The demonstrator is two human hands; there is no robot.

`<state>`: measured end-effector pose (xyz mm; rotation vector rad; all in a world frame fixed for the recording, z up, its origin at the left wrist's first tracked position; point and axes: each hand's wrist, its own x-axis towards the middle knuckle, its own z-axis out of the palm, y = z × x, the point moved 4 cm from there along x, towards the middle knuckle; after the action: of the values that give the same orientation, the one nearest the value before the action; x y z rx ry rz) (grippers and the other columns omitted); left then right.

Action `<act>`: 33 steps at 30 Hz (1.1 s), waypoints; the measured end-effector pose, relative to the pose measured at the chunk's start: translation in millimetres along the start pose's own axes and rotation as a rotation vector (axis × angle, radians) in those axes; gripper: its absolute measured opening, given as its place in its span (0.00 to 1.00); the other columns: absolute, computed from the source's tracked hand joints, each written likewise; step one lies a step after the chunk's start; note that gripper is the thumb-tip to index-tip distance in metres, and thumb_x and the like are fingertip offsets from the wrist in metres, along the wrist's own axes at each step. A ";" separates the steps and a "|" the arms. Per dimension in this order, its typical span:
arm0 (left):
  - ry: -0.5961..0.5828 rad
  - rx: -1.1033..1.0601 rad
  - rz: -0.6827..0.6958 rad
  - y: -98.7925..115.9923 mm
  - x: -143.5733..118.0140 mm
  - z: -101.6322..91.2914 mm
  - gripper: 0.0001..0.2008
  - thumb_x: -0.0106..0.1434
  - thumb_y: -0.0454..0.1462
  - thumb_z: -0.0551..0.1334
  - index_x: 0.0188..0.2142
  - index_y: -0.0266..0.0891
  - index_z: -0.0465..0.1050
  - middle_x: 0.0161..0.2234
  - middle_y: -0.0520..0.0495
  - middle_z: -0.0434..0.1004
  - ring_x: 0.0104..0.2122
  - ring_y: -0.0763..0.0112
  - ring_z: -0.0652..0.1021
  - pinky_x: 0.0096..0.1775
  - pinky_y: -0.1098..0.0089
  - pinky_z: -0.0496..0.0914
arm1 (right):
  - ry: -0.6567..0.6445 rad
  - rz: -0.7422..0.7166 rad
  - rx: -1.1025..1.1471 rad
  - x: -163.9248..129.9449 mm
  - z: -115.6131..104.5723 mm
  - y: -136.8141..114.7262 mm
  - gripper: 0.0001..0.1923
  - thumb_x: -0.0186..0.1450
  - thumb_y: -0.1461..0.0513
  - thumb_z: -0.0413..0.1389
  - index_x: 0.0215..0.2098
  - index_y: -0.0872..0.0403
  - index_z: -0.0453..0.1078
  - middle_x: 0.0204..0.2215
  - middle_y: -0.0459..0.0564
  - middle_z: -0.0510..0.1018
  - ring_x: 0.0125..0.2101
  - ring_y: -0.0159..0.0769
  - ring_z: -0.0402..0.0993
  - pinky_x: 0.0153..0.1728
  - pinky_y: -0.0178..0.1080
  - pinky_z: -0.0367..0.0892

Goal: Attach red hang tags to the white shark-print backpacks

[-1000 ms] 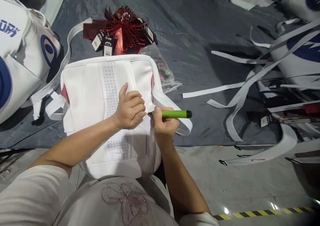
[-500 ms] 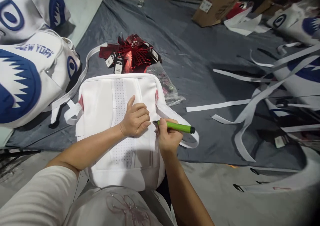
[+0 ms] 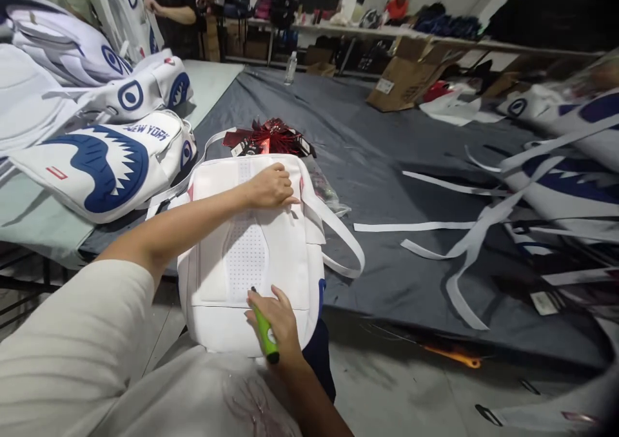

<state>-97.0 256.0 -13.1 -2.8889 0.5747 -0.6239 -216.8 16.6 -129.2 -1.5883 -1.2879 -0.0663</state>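
Note:
A white backpack [image 3: 213, 276] leans at the table's front edge with its back panel toward me and a dotted mesh strip [image 3: 244, 256] down the middle. My left hand [image 3: 271, 187] lies closed on the upper part of that panel, fingers curled; what they hold, if anything, is hidden. Low on the panel, my right hand [image 3: 278, 321] grips a green marker [image 3: 264, 329], its dark tip end pointing up toward the mesh strip. A white shoulder strap [image 3: 345, 234] loops out at the right side.
White backpacks with blue shark mouths [image 3: 104, 166] crowd the left. Red shiny pieces with black tags [image 3: 273, 137] and a clear plastic bag [image 3: 326, 189] lie behind my backpack. Loose white straps [image 3: 469, 250] spread at right; a cardboard box [image 3: 399, 79] and bottle [image 3: 291, 68] stand farther back.
My right hand has moved the marker from the panel's right edge down to its lower middle. My left hand has shifted toward the top of the backpack. The view has tilted up.

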 end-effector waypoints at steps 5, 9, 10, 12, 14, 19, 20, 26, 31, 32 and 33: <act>0.184 0.249 -0.098 49.5 -2.1 -122.6 0.38 0.72 0.57 0.37 0.21 0.37 0.69 0.27 0.46 0.76 0.38 0.61 0.81 0.43 0.50 0.69 | -0.056 -0.325 -0.170 -4.6 -54.3 -15.6 0.26 0.66 0.68 0.60 0.61 0.48 0.67 0.35 0.47 0.84 0.33 0.35 0.82 0.51 0.47 0.75; 0.223 0.405 -0.182 97.6 11.7 -223.3 0.50 0.58 0.48 0.11 0.18 0.28 0.67 0.30 0.46 0.72 0.46 0.50 0.80 0.36 0.46 0.61 | 0.076 -0.400 -0.284 9.5 -129.1 -33.0 0.27 0.62 0.68 0.63 0.58 0.45 0.70 0.35 0.46 0.85 0.32 0.37 0.82 0.49 0.47 0.75; 0.221 0.424 -0.212 105.7 13.1 -236.5 0.51 0.54 0.46 0.09 0.19 0.26 0.67 0.30 0.47 0.70 0.47 0.49 0.79 0.35 0.47 0.59 | 0.122 -0.363 -0.279 13.8 -147.8 -36.8 0.24 0.62 0.66 0.62 0.56 0.45 0.72 0.36 0.47 0.85 0.34 0.38 0.82 0.49 0.48 0.75; 0.256 0.440 -0.282 117.3 6.7 -240.0 0.50 0.58 0.47 0.12 0.22 0.25 0.68 0.29 0.48 0.69 0.47 0.50 0.79 0.36 0.47 0.60 | 0.172 -0.173 -0.231 19.8 -180.8 -36.5 0.17 0.63 0.62 0.62 0.51 0.47 0.75 0.38 0.50 0.85 0.39 0.42 0.82 0.48 0.50 0.75; 0.325 0.409 -0.375 122.9 -13.6 -210.4 0.44 0.69 0.53 0.26 0.23 0.29 0.70 0.28 0.48 0.71 0.43 0.55 0.81 0.41 0.46 0.66 | 0.179 0.101 -0.109 17.5 -202.1 -25.5 0.13 0.65 0.57 0.61 0.48 0.47 0.77 0.36 0.51 0.84 0.39 0.43 0.82 0.46 0.48 0.76; 0.225 0.149 -0.393 121.9 -69.8 -64.3 0.27 0.73 0.49 0.50 0.24 0.35 0.71 0.24 0.43 0.74 0.33 0.61 0.77 0.40 0.55 0.70 | 0.152 0.341 -0.085 4.4 -176.2 -3.2 0.17 0.66 0.56 0.60 0.51 0.49 0.76 0.22 0.47 0.81 0.22 0.37 0.79 0.29 0.39 0.76; 0.182 0.101 -0.361 120.7 -73.5 -43.8 0.24 0.72 0.48 0.52 0.26 0.35 0.72 0.26 0.42 0.76 0.34 0.60 0.76 0.41 0.55 0.69 | 0.145 0.264 -0.129 9.1 -160.2 -5.5 0.17 0.66 0.57 0.59 0.52 0.51 0.75 0.25 0.48 0.82 0.24 0.38 0.80 0.31 0.40 0.77; 0.055 0.025 -0.057 100.4 -67.2 -42.3 0.21 0.70 0.51 0.55 0.30 0.40 0.75 0.31 0.45 0.78 0.45 0.58 0.72 0.52 0.53 0.62 | 0.079 -0.132 -0.183 77.6 -69.0 -8.1 0.18 0.68 0.63 0.54 0.56 0.49 0.71 0.45 0.53 0.82 0.46 0.41 0.79 0.49 0.46 0.74; -0.029 0.005 0.022 65.5 -88.9 -73.1 0.21 0.72 0.50 0.52 0.34 0.43 0.77 0.30 0.48 0.79 0.48 0.59 0.71 0.60 0.53 0.54 | 0.172 -0.141 -0.185 102.9 -50.9 28.1 0.12 0.69 0.62 0.53 0.50 0.52 0.71 0.36 0.52 0.81 0.36 0.39 0.78 0.42 0.44 0.74; -0.033 -0.010 0.007 61.8 -94.6 -76.7 0.19 0.72 0.50 0.53 0.35 0.44 0.77 0.31 0.49 0.80 0.49 0.60 0.71 0.61 0.54 0.54 | 0.181 -0.144 -0.183 101.5 -50.8 31.8 0.12 0.69 0.62 0.53 0.49 0.51 0.71 0.35 0.51 0.81 0.35 0.39 0.78 0.42 0.44 0.74; -0.033 -0.028 -0.017 59.9 -99.7 -79.6 0.18 0.72 0.50 0.53 0.37 0.45 0.78 0.32 0.49 0.81 0.49 0.60 0.71 0.61 0.55 0.54 | 0.184 -0.152 -0.181 99.1 -51.1 33.5 0.12 0.68 0.63 0.53 0.49 0.51 0.70 0.36 0.51 0.81 0.35 0.39 0.77 0.42 0.44 0.73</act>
<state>-234.7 236.4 9.8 -2.9271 0.5600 -0.5744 -123.5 51.6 -68.9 -1.5921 -1.2833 -0.4249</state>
